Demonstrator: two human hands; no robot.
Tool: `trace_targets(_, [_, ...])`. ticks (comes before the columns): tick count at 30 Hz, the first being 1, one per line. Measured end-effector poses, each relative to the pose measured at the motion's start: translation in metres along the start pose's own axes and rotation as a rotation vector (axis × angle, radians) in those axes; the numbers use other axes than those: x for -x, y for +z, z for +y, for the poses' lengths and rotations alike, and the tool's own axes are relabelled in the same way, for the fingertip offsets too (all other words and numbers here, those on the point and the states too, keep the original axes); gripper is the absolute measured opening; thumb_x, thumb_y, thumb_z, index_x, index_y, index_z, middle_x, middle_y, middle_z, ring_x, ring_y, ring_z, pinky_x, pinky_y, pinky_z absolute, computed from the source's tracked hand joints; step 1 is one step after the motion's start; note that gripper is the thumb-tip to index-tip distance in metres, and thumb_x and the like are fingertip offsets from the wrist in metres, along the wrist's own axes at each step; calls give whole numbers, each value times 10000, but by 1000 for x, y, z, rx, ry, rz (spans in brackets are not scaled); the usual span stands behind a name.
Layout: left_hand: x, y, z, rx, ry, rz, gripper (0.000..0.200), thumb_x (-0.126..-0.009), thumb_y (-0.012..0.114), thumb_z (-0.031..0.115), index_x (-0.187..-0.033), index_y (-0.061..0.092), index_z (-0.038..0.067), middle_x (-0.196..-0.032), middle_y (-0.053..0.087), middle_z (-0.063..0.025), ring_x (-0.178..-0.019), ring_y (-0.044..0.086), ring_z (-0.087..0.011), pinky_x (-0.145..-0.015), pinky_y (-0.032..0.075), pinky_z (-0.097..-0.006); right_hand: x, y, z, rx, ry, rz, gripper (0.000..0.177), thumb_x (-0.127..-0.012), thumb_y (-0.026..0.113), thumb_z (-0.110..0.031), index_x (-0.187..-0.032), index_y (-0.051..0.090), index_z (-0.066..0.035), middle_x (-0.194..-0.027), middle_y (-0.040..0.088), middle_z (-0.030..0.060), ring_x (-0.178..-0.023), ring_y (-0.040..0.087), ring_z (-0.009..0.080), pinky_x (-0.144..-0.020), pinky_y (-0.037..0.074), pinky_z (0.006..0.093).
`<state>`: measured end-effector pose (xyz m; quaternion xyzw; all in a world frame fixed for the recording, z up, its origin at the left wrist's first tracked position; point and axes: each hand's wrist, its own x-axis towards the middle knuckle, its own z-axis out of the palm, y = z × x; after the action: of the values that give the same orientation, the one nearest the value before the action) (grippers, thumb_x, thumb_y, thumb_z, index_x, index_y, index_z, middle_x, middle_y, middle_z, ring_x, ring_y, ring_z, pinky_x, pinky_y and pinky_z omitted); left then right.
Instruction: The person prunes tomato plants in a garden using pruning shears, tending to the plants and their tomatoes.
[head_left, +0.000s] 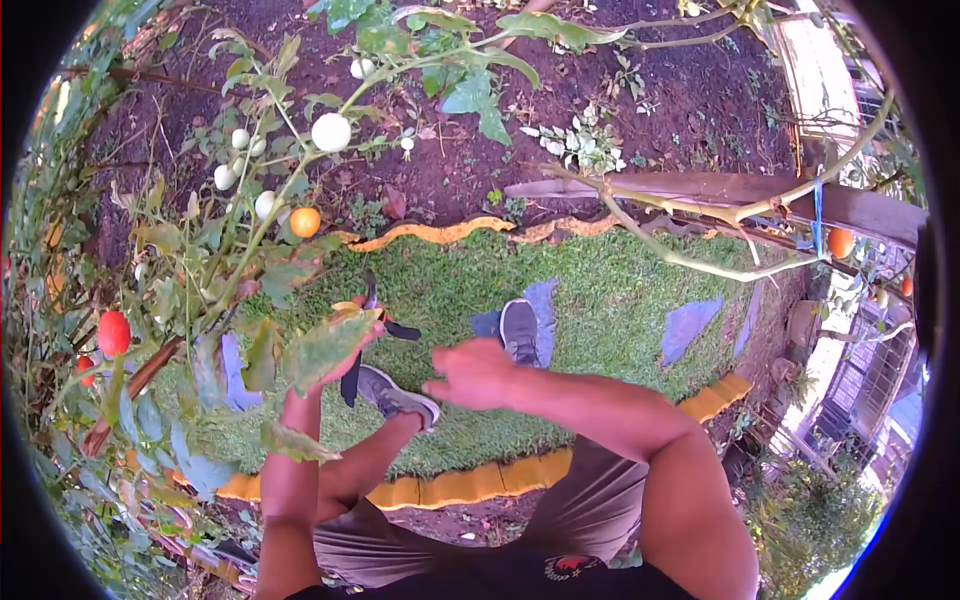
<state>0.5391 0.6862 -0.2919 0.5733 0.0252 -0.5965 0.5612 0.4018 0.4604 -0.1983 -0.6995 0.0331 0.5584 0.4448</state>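
Observation:
My left hand (345, 362) is closed around dark, strip-like black pieces (350, 384); one curved end rises above the fingers and another sticks out to the right. A large yellow-green leaf (325, 350) hides much of this hand. To its right, my right hand (472, 374) hangs over the grass with curled fingers, apart from the left; what its fingers hold, if anything, I cannot make out. Close to the left hand stands the tomato plant (290, 185), bearing pale green tomatoes (331, 132), an orange tomato (305, 222) and a red tomato (114, 332).
Grass (600, 300) lies under my shoes (519, 332), with bluish flat stones (690, 328) set in it. Yellow edging (480, 483) borders it in front of me. Beyond is dark soil (640, 120). A bare stem (700, 208) tied with blue string (818, 220) crosses a wooden plank (860, 208) at right.

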Motion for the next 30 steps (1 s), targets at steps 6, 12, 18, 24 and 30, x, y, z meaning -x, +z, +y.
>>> trace_targets(6, [-10, 16, 36, -298, 54, 29, 340, -979, 604, 222, -1216, 552, -17, -1111, 634, -98, -1018, 642, -187, -897, 496, -327, -61, -21, 15, -129, -331, 649, 1101, -796, 740, -553, -1540, 136, -10, -1469, 404, 295, -1320, 483, 408, -1085, 417, 429])
trace_targets(12, [-25, -2, 14, -205, 38, 312, 355, -970, 525, 244, -1192, 536, -33, -1017, 648, -114, -876, 646, -191, -780, 541, -348, -174, -24, 0, -325, -589, 360, 1330, -736, 848, -486, -1535, -82, 28, -1458, 393, 296, -1340, 468, 353, -1099, 418, 437])
trace_targets(18, [29, -1, 23, -621, 100, 103, 696, -993, 485, 572, -1341, 485, -31, -1228, 594, -178, -1110, 579, -235, -980, 449, -362, -175, 11, -22, -391, -689, 265, 850, -724, 804, -298, -1372, 360, 27, -1234, 564, 151, -1112, 585, 266, -963, 484, 397])
trace_targets(24, [108, -57, -27, -343, 240, -143, 807, -961, 464, 641, -1492, 380, 39, -1452, 498, -168, -1268, 536, -300, -1068, 401, -461, -154, 2, 15, -483, -362, 98, 756, -772, 646, -207, -1446, 328, -82, -1156, 551, 56, -913, 571, 156, -745, 490, 380])
trace_targets(30, [161, -18, -265, 901, 120, 95, 761, -939, 474, 597, -1283, 561, -76, -1298, 581, -296, -1190, 586, -392, -1049, 415, -532, -163, 1, 21, -579, -317, 44, 542, -811, 602, -245, -1311, 441, -112, -1022, 558, 34, -810, 591, 147, -602, 493, 310])
